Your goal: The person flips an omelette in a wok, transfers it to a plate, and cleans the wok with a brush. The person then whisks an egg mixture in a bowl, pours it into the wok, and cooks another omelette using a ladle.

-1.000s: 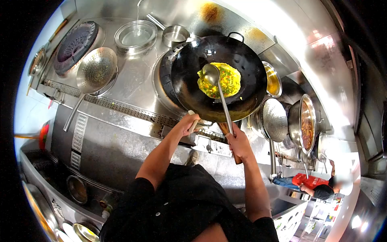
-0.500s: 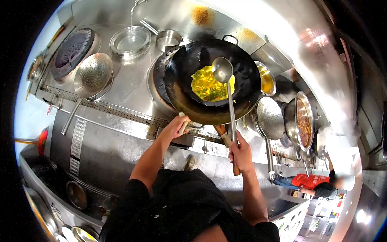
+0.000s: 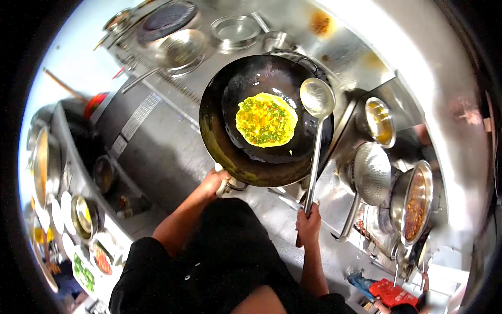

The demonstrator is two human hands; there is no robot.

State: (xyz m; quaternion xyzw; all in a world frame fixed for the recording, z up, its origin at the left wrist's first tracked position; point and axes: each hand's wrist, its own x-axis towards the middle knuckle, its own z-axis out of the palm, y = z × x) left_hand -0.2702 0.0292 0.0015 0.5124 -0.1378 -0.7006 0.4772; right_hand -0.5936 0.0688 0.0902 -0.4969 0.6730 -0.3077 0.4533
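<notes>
A black wok (image 3: pixel 212 133) lies in front of me, holding a round, flat yellow omelette (image 3: pixel 266 120) flecked with green and red bits. My left hand (image 3: pixel 210 184) is closed around the wok's near handle, with a pale cloth (image 3: pixel 221 182) in the grip. My right hand (image 3: pixel 309 224) is wrapped around the long handle of a metal ladle (image 3: pixel 318 99). The ladle's bowl is over the wok's right side, beside the omelette and apart from it. Whether the wok rests on the burner cannot be made out.
Right of the wok are a bowl with yellow liquid (image 3: pixel 380 123), a perforated strainer (image 3: pixel 372 174) and a bowl of reddish-brown food (image 3: pixel 417 204). Another strainer (image 3: pixel 180 51) sits far left. A person in red (image 3: pixel 392 294) stands at lower right. Plates of ingredients (image 3: pixel 83 272) lie lower left.
The ladle has moved off the omelette to the wok's right side. The wok has come nearer my body, off its earlier spot, and my view has turned.
</notes>
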